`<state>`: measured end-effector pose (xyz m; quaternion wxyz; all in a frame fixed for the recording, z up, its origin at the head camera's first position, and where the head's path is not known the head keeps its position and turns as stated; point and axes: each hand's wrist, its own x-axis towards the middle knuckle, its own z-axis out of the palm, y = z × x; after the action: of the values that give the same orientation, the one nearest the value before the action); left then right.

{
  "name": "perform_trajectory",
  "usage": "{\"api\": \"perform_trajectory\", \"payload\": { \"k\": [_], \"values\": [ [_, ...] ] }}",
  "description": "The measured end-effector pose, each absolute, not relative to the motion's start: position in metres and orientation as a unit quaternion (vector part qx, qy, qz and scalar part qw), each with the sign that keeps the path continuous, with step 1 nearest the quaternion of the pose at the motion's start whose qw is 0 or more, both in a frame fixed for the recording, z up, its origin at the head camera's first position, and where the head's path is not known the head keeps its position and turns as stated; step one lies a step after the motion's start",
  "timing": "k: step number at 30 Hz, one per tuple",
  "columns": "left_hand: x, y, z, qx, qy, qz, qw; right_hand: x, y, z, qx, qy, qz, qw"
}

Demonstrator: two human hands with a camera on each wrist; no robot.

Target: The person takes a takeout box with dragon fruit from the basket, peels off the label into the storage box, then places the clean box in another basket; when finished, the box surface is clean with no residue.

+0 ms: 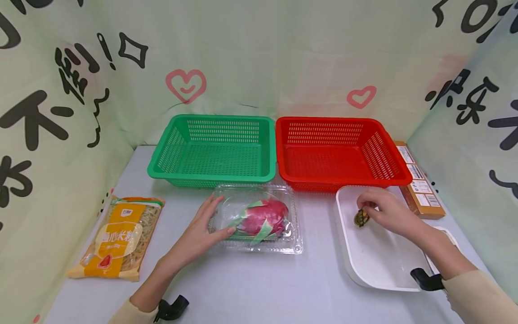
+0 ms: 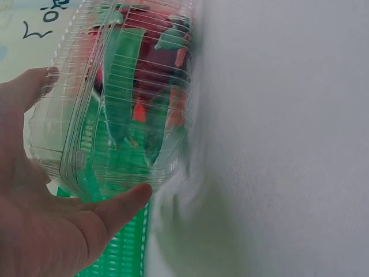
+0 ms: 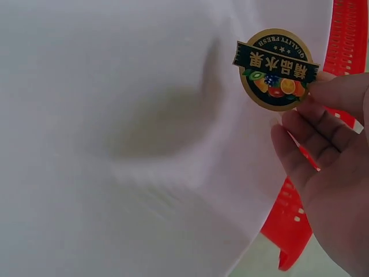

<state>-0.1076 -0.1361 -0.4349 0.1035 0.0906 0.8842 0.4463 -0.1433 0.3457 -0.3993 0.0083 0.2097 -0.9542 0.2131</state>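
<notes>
A clear plastic clamshell box stands lidded on the table, with a red and green dragon fruit inside. My left hand rests spread along the box's left side, thumb at the near corner and the other fingers farther back. Over the white tray my right hand pinches a round, dark green and gold fruit sticker between thumb and fingers. In the right wrist view its printed face shows, with a banner across pictured fruit. Whether the sticker touches the tray I cannot tell.
A green basket and a red basket stand side by side at the back. On the left lies a yellow packet of dry noodles. A brown carton with labels lies behind the tray at the right edge.
</notes>
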Motion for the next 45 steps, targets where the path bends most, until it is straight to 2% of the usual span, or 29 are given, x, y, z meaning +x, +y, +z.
{"api": "perform_trajectory", "payload": {
  "k": [13, 27, 45],
  "values": [
    [-0.108, -0.136, -0.436, 0.088, 0.884, 0.447, 0.102, -0.153, 0.34, -0.409, 0.195, -0.966, 0.173, -0.012],
    [-0.108, -0.136, -0.433, 0.087, 0.883, 0.448, 0.108, -0.15, 0.335, -0.409, 0.189, -0.967, 0.171, -0.005],
    [-0.108, -0.136, -0.434, 0.086, 0.882, 0.451, 0.106, -0.138, 0.309, -0.385, 0.208, -0.954, 0.217, 0.011]
  ]
}}
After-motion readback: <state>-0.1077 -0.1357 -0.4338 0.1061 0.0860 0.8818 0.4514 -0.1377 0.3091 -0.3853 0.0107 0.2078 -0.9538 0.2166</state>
